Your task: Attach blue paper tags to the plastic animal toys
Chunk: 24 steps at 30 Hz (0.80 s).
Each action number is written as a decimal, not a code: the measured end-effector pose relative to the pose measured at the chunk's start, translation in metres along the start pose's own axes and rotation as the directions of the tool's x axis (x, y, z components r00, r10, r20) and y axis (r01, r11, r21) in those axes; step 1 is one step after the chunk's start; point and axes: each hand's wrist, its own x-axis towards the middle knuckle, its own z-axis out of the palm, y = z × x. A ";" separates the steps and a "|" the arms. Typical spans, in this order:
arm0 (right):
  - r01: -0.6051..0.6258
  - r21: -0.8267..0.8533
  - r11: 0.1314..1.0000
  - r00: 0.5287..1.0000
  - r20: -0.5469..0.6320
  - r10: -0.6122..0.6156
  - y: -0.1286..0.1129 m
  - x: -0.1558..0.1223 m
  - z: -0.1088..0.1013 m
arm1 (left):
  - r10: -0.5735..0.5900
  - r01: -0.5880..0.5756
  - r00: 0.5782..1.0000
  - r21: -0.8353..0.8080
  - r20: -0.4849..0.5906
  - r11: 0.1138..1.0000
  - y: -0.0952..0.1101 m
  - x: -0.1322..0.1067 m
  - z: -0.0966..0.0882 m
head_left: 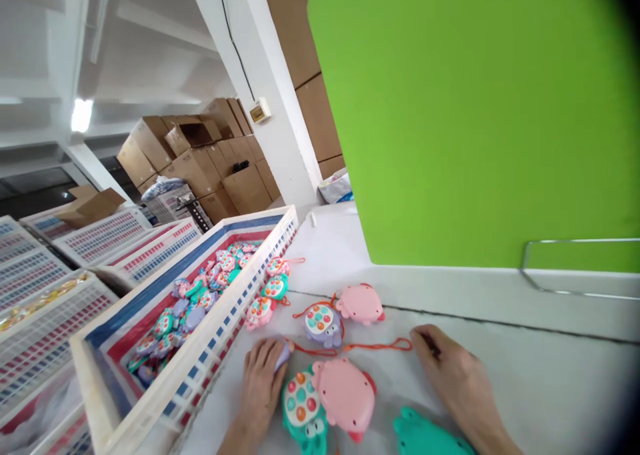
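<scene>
Several small animal-shaped toys with coloured buttons lie on a white table [500, 322]. My left hand [261, 382] rests palm down on a purple toy [283, 355] by the crate's wall, fingers curled over it. My right hand [453, 375] lies on the table with its fingers pinched at the end of an orange cord [380, 346]. That cord runs back to a purple toy with buttons [323, 324]. Between my hands sit a pink toy [345, 394] and a teal toy with buttons [304, 408]. Another pink toy [361, 303] lies farther back.
A slatted white crate [200, 362] with many such toys stands left of the table. More crates sit farther left. A green panel [475, 122] rises behind the table, with a wire holder [550, 243] at its foot. Cardboard boxes [200, 155] are stacked by a white pillar [270, 102].
</scene>
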 end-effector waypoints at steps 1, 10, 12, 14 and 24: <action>0.011 0.001 1.000 1.000 0.000 -0.011 0.000 0.000 0.001 | -0.003 0.003 1.000 0.007 0.028 1.000 0.001 0.001 -0.004; -0.016 0.012 1.000 0.999 0.052 0.016 -0.002 -0.001 -0.002 | 0.100 -0.060 0.977 -0.206 0.190 0.977 0.115 0.107 0.000; -0.017 0.015 1.000 0.998 0.057 0.016 -0.001 -0.001 -0.002 | 0.146 -0.099 0.967 -0.219 0.209 0.971 0.137 0.129 0.014; -0.021 0.013 1.000 0.998 0.060 0.020 0.000 0.000 -0.001 | 0.176 -0.122 0.951 -0.216 0.253 0.969 0.146 0.137 0.026; 0.003 -0.029 1.000 1.000 0.010 -0.003 -0.001 0.000 -0.002 | 0.027 0.041 0.945 -0.202 0.326 0.978 0.074 0.072 0.007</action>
